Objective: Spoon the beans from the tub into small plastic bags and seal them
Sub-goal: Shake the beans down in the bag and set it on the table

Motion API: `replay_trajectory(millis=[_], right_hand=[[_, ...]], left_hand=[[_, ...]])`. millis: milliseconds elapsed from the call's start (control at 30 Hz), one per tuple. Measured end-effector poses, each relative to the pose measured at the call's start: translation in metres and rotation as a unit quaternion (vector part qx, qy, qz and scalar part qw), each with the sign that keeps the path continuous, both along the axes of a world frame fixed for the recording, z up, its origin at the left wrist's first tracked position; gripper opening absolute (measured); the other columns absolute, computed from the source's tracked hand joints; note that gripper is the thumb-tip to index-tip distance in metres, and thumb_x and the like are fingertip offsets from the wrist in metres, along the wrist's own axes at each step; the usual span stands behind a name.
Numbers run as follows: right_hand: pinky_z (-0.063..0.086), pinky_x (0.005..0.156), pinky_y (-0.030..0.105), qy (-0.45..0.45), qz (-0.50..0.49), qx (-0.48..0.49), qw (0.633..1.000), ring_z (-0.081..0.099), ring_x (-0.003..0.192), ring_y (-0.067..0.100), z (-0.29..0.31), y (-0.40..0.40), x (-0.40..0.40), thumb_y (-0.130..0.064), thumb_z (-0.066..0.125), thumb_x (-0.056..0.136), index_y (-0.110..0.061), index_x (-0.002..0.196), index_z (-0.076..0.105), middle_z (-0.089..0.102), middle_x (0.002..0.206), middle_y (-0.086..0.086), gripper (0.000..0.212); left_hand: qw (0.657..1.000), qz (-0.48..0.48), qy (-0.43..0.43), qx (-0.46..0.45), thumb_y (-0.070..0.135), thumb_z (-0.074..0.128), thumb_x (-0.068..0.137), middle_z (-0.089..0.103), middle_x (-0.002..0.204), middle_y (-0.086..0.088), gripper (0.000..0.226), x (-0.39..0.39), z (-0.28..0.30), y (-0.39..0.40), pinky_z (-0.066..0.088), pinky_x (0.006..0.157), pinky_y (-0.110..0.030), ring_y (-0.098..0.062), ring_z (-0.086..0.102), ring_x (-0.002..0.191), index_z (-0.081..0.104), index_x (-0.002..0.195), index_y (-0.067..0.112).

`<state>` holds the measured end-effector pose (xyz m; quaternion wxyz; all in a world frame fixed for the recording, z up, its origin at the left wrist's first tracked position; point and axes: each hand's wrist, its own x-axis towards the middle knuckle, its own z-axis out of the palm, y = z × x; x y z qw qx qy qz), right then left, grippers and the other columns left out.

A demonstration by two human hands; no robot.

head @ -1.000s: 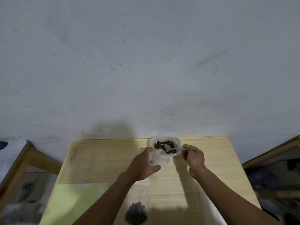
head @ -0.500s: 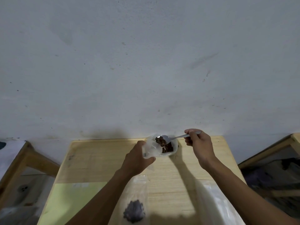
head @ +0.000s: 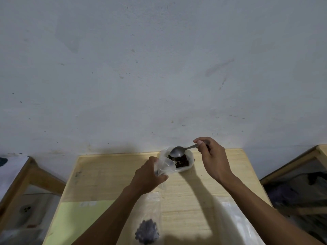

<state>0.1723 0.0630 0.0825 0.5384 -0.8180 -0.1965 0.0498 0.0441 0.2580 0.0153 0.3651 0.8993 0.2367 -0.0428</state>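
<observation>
Beans [head: 180,162] lay dark and glossy in the tub [head: 189,157], the far landmark on our pale wood table [head: 194,200]. Nearest us sat a filled bag [head: 147,230]. Just left of the tub our left hand [head: 147,177] pinched a limp clear bag [head: 165,167]; above the tub our right hand [head: 213,159] gripped the metal spoon [head: 177,152], whose handle ran rightward.

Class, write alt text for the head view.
A person's right hand holds a spoon over a tub of beans, while the left hand holds a small plastic bag beside it, on a wooden table against a wall.
</observation>
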Motion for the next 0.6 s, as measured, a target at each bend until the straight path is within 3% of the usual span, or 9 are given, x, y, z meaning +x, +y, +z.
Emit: replay_trajectory(millis=[133, 233, 367, 500, 600], right_hand=[[0.043, 0.069, 0.011, 0.018, -0.053, -0.059, 0.997, 0.063, 0.084, 0.006, -0.032, -0.004, 0.013, -0.022, 0.048, 0.102, -0.018, 0.103, 0.069, 0.069, 0.095, -0.004, 0.021], [0.049, 0.080, 0.030, 0.018, -0.043, -0.107, 0.993, 0.065, 0.092, 0.019, -0.058, -0.004, 0.016, -0.019, 0.049, 0.102, -0.014, 0.107, 0.070, 0.070, 0.101, 0.004, 0.022], [0.045, 0.079, 0.030, 0.031, -0.033, -0.126, 0.991, 0.062, 0.091, 0.018, -0.077, 0.002, 0.011, -0.013, 0.046, 0.102, -0.010, 0.105, 0.069, 0.070, 0.098, 0.003, 0.023], [0.048, 0.080, 0.033, 0.153, -0.081, -0.099, 0.980, 0.063, 0.089, 0.022, -0.090, 0.010, 0.011, -0.016, 0.043, 0.101, -0.012, 0.100, 0.068, 0.070, 0.095, 0.004, 0.025], [0.052, 0.078, 0.044, 0.267, -0.143, -0.038, 0.952, 0.060, 0.078, 0.024, -0.098, 0.010, 0.016, -0.017, 0.045, 0.101, -0.011, 0.092, 0.069, 0.067, 0.081, 0.006, 0.026]], left_hand=[[0.999, -0.036, 0.030, -0.007, 0.053, 0.071, 0.074, 0.061, 0.111, 0.007, 0.068, 0.001, -0.007, 0.003, 0.049, 0.081, -0.034, -0.013, 0.064, 0.092, 0.039, 0.128, 0.026], [0.997, -0.073, 0.037, -0.015, 0.054, 0.071, 0.071, 0.062, 0.116, 0.005, 0.074, 0.005, -0.008, 0.000, 0.051, 0.088, -0.040, -0.016, 0.065, 0.096, 0.038, 0.132, 0.027], [0.994, -0.094, 0.046, -0.023, 0.052, 0.072, 0.072, 0.060, 0.125, 0.004, 0.080, 0.011, -0.010, -0.004, 0.047, 0.096, -0.043, -0.018, 0.063, 0.105, 0.036, 0.138, 0.024], [0.994, -0.099, 0.039, -0.030, 0.052, 0.071, 0.074, 0.059, 0.125, 0.004, 0.080, 0.012, -0.012, -0.007, 0.046, 0.096, -0.043, -0.017, 0.063, 0.103, 0.036, 0.139, 0.024], [0.994, -0.097, 0.033, -0.030, 0.052, 0.072, 0.075, 0.058, 0.128, 0.005, 0.079, 0.012, -0.014, -0.008, 0.046, 0.096, -0.042, -0.017, 0.062, 0.104, 0.036, 0.140, 0.024]])
